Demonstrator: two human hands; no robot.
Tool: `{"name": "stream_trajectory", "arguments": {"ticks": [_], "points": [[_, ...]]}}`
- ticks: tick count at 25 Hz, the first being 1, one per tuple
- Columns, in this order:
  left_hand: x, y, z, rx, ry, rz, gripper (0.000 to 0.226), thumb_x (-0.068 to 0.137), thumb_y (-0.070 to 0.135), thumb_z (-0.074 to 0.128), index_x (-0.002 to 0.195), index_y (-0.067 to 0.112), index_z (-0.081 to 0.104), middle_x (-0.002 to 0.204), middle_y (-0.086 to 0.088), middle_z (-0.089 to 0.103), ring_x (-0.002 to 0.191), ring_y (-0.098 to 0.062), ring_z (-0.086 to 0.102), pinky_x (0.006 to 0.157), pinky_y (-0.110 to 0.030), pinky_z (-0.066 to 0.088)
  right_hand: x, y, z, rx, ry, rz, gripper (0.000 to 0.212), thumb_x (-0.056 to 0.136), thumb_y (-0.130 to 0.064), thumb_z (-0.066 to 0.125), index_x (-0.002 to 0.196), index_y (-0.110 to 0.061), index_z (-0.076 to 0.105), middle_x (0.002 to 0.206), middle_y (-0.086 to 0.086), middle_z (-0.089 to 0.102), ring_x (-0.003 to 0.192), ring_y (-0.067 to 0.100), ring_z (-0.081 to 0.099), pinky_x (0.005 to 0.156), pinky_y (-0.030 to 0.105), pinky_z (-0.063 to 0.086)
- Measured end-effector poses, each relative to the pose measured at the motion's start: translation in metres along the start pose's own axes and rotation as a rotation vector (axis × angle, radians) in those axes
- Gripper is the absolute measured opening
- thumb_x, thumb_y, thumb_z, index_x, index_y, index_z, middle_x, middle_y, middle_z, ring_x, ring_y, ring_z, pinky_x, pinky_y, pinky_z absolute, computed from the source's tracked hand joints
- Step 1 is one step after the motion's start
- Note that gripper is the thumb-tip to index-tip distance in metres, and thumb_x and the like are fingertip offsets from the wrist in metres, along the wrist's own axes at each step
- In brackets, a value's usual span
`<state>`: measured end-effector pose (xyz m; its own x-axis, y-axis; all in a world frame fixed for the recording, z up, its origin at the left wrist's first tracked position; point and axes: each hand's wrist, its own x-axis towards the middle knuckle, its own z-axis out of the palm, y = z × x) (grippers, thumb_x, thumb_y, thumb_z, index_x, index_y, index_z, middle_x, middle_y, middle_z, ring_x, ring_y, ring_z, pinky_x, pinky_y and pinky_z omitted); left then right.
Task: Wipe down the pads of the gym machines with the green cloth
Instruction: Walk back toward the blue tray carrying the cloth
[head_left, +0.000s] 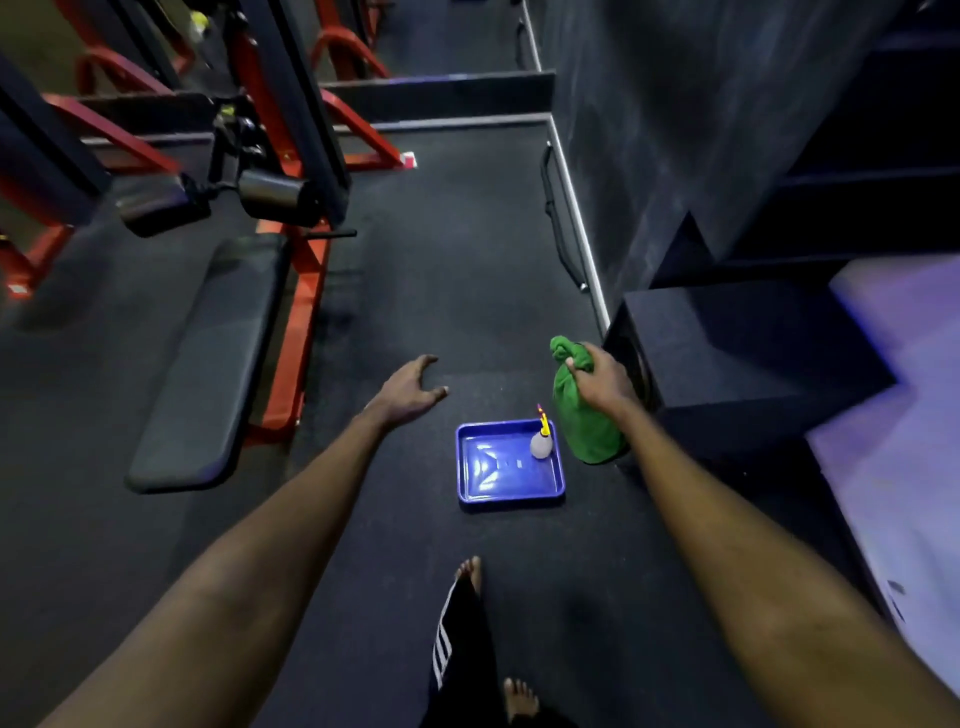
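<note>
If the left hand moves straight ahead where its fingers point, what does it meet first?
Probably only the dark floor. The left hand is open and points ahead between the bench pad and the blue tray; depth is unclear.

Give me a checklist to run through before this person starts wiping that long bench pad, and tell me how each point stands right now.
1. Cloth in hand: ok. The right hand grips the green cloth by its bunched top.
2. Other hand free: ok. The left hand is open, holding nothing.
3. Spray at hand: ok. The spray bottle stands upright in the blue tray on the floor.
4. Cloth damp: cannot tell.
5. Cloth on pad: not ok. The bench pad lies to the left, not yet touched.
</note>
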<state>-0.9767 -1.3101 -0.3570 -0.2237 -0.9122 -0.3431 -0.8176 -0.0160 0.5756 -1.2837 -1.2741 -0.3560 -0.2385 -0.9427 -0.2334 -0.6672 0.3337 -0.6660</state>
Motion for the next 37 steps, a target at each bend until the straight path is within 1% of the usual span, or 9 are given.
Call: {"name": "stream_trajectory", "arguments": {"ticks": [4,6,8,10,15,21,26,32,37], "points": [[0.089,-0.061,0.042,-0.008,-0.117,-0.083,0.067,0.094,0.035,0.067,0.149,0.007,0.04,0.153,-0.014,0.045,0.139,-0.028,0.045,0.113,-0.034,0.035,0.06,0.034,0.087,-0.151,-0.114,0.006,0.038,0.092,-0.027,0.054,0.13,-0.033,0.06,0.13,0.002,0.064,0.117,0.034,0.06,0.097,0.044,0.048],[0.126,-0.092,0.066,-0.017,-0.16,-0.143,0.068,0.095,0.036,0.067,0.15,0.008,0.039,0.153,-0.014,0.045,0.139,-0.028,0.045,0.113,-0.036,0.036,0.083,0.052,0.129,-0.196,-0.179,-0.014,0.04,0.09,-0.036,0.046,0.128,-0.034,0.058,0.128,0.0,0.063,0.114,0.035,0.061,0.096,0.046,0.048],[0.157,-0.116,0.087,0.003,-0.19,-0.174,0.067,0.095,0.037,0.066,0.15,0.009,0.04,0.153,-0.014,0.045,0.138,-0.029,0.046,0.114,-0.037,0.037,0.101,0.073,0.163,-0.206,-0.198,-0.012,0.058,0.082,-0.049,0.028,0.128,-0.032,0.06,0.13,0.001,0.061,0.113,0.037,0.06,0.095,0.048,0.047],[0.198,-0.148,0.118,-0.009,-0.219,-0.206,0.066,0.095,0.035,0.066,0.15,0.009,0.041,0.153,-0.014,0.045,0.138,-0.029,0.047,0.114,-0.039,0.037,0.133,0.103,0.202,-0.199,-0.193,0.019,0.071,0.076,-0.052,0.02,0.131,-0.03,0.059,0.136,0.001,0.059,0.114,0.039,0.058,0.096,0.049,0.045],[0.294,-0.244,0.238,0.006,-0.266,-0.252,0.061,0.096,0.031,0.065,0.148,0.009,0.044,0.151,-0.014,0.048,0.136,-0.029,0.049,0.114,-0.038,0.038,0.21,0.225,0.332,-0.267,-0.206,0.099,0.057,0.086,-0.045,0.029,0.134,-0.031,0.057,0.139,-0.001,0.055,0.116,0.039,0.055,0.098,0.051,0.041],[0.364,-0.351,0.401,-0.003,-0.274,-0.24,0.061,0.096,0.026,0.064,0.151,0.01,0.041,0.152,-0.014,0.047,0.138,-0.028,0.047,0.114,-0.036,0.036,0.279,0.353,0.5,-0.357,-0.206,0.059,0.04,0.097,-0.038,0.044,0.135,-0.032,0.056,0.137,-0.001,0.055,0.116,0.039,0.053,0.095,0.05,0.039],[0.388,-0.418,0.482,-0.005,-0.246,-0.231,0.062,0.097,0.027,0.062,0.153,0.012,0.038,0.152,-0.013,0.046,0.137,-0.027,0.046,0.112,-0.035,0.036,0.306,0.431,0.599,-0.355,-0.298,0.024,0.047,0.094,-0.031,0.049,0.141,-0.029,0.051,0.146,0.0,0.049,0.124,0.041,0.049,0.102,0.053,0.036],[0.373,-0.429,0.494,-0.016,-0.275,-0.263,0.064,0.097,0.032,0.062,0.153,0.016,0.037,0.152,-0.012,0.045,0.137,-0.027,0.046,0.113,-0.04,0.039,0.301,0.441,0.609,-0.385,-0.453,0.135,0.062,0.091,-0.032,0.063,0.149,-0.029,0.043,0.163,0.003,0.029,0.147,0.031,0.028,0.116,0.05,0.026],[0.354,-0.37,0.425,-0.026,-0.261,-0.241,0.062,0.097,0.03,0.062,0.152,0.014,0.038,0.152,-0.015,0.045,0.136,-0.03,0.047,0.112,-0.041,0.04,0.282,0.385,0.535,-0.279,-0.384,0.177,0.053,0.089,-0.025,0.064,0.14,-0.018,0.055,0.151,0.006,0.047,0.139,0.029,0.042,0.111,0.043,0.037]]}}
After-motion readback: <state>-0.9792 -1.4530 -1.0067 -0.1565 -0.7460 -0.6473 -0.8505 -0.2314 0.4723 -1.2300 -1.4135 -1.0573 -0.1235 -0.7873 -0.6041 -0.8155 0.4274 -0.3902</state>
